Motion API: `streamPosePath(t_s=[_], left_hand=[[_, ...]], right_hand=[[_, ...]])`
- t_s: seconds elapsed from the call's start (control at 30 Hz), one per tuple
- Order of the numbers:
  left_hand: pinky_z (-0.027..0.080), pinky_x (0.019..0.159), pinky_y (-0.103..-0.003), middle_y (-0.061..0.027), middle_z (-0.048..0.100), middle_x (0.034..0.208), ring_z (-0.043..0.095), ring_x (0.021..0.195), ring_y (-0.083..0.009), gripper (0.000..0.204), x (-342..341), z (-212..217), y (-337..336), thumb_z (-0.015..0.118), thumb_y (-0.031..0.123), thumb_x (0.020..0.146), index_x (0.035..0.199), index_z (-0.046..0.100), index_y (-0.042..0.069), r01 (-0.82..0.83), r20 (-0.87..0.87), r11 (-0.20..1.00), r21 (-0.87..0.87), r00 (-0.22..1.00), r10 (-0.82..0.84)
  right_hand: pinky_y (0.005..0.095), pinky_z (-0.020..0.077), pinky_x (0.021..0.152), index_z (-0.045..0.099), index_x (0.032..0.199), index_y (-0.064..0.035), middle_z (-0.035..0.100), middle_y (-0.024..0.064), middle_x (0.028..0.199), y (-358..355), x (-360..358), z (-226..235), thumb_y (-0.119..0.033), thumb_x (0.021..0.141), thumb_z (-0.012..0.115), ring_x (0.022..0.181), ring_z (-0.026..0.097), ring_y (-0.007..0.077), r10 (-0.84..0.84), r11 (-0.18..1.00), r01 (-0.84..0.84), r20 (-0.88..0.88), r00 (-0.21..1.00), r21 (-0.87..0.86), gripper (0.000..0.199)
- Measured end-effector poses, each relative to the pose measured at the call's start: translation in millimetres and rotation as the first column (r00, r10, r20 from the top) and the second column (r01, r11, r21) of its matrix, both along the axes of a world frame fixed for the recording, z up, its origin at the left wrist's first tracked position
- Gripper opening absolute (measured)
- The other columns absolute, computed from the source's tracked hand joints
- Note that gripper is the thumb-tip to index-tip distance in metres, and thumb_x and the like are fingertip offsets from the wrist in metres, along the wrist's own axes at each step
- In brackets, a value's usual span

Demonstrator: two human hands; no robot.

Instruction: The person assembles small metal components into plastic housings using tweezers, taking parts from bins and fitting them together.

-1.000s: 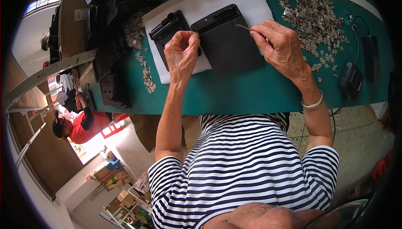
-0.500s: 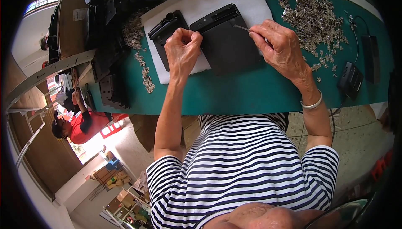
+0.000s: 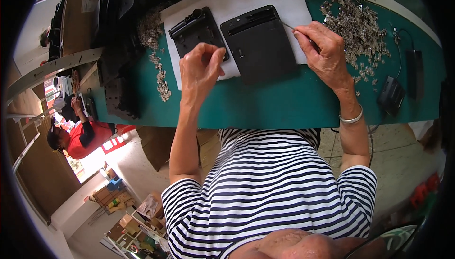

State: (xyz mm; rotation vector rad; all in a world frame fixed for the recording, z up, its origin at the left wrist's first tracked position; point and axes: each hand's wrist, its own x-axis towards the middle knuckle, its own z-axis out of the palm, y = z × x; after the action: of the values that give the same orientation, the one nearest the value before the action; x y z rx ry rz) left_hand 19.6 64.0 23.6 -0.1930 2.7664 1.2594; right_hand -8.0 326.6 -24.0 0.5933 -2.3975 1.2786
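Note:
My right hand [image 3: 324, 53] is closed on slim metal tweezers [image 3: 287, 26], whose tip reaches the right edge of a flat black plastic panel [image 3: 265, 53]. The panel has a long slot near its far end and a small opening toward its left side. My left hand [image 3: 201, 72] hovers with thumb and forefinger pinched; whatever is between them is too small to make out. Just beyond it, a second black plastic part [image 3: 196, 34] with a raised cylindrical bar lies on a white foam sheet [image 3: 227, 3], partly hidden by my fingers.
A big heap of small metal clips [image 3: 355, 27] covers the right of the green table [image 3: 227, 107]; a smaller pile [image 3: 162, 86] lies left. Stacked black parts [image 3: 121, 93] stand at the left edge. A black corded box [image 3: 392, 95] sits far right. A person in red [image 3: 87, 138] works at left.
My left hand has drawn back toward me, off the panels' edges. The right hand has shifted a little right, taking the tweezers' tip from over the panel's slot end to its right edge.

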Motion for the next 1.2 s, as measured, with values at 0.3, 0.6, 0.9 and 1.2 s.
streamPosePath(t_s=[0.3,0.6,0.9,1.2], left_hand=[[0.052,0.060,-0.034,-0.0135,0.068,0.081,0.067,0.065,-0.0242,0.012,39,6,-90,0.070,0.012,0.084,0.089,0.067,0.001,-0.118,-0.135,0.856,-0.504,0.989,0.057],[0.051,0.055,-0.032,-0.0108,0.062,0.094,0.063,0.062,-0.0192,0.030,22,-8,-4,0.069,0.010,0.085,0.113,0.061,0.004,-0.022,-0.434,0.972,-0.236,0.897,-0.085],[0.050,0.056,-0.037,-0.0115,0.060,0.089,0.060,0.058,-0.0238,0.044,-5,-42,23,0.075,0.021,0.081,0.115,0.057,-0.001,-0.057,-0.349,0.980,-0.191,0.937,-0.013],[0.049,0.054,-0.033,-0.0106,0.063,0.081,0.060,0.056,-0.0215,0.046,-12,-44,24,0.077,0.020,0.079,0.114,0.058,-0.003,-0.054,-0.292,0.998,-0.037,0.956,0.041]], right_hand=[[0.0349,0.0525,0.059,0.066,0.090,-0.0032,0.061,0.0092,0.081,-24,4,24,-0.006,0.084,0.066,0.065,0.063,0.0266,0.039,0.981,-0.043,0.025,0.999,0.191,0.006],[0.0357,0.0525,0.056,0.062,0.087,-0.0062,0.057,0.0089,0.081,-52,-24,19,-0.007,0.085,0.061,0.064,0.064,0.0268,0.190,0.911,-0.138,-0.096,0.977,0.389,0.002],[0.0354,0.0550,0.058,0.063,0.086,-0.0068,0.060,0.0079,0.091,-60,-35,21,-0.008,0.084,0.057,0.068,0.066,0.0258,0.239,0.809,-0.174,-0.044,0.970,0.562,0.007],[0.0345,0.0548,0.060,0.063,0.084,-0.0077,0.060,0.0064,0.090,-56,-41,25,-0.011,0.084,0.057,0.071,0.067,0.0244,0.290,0.770,-0.211,-0.035,0.956,0.602,0.007]])
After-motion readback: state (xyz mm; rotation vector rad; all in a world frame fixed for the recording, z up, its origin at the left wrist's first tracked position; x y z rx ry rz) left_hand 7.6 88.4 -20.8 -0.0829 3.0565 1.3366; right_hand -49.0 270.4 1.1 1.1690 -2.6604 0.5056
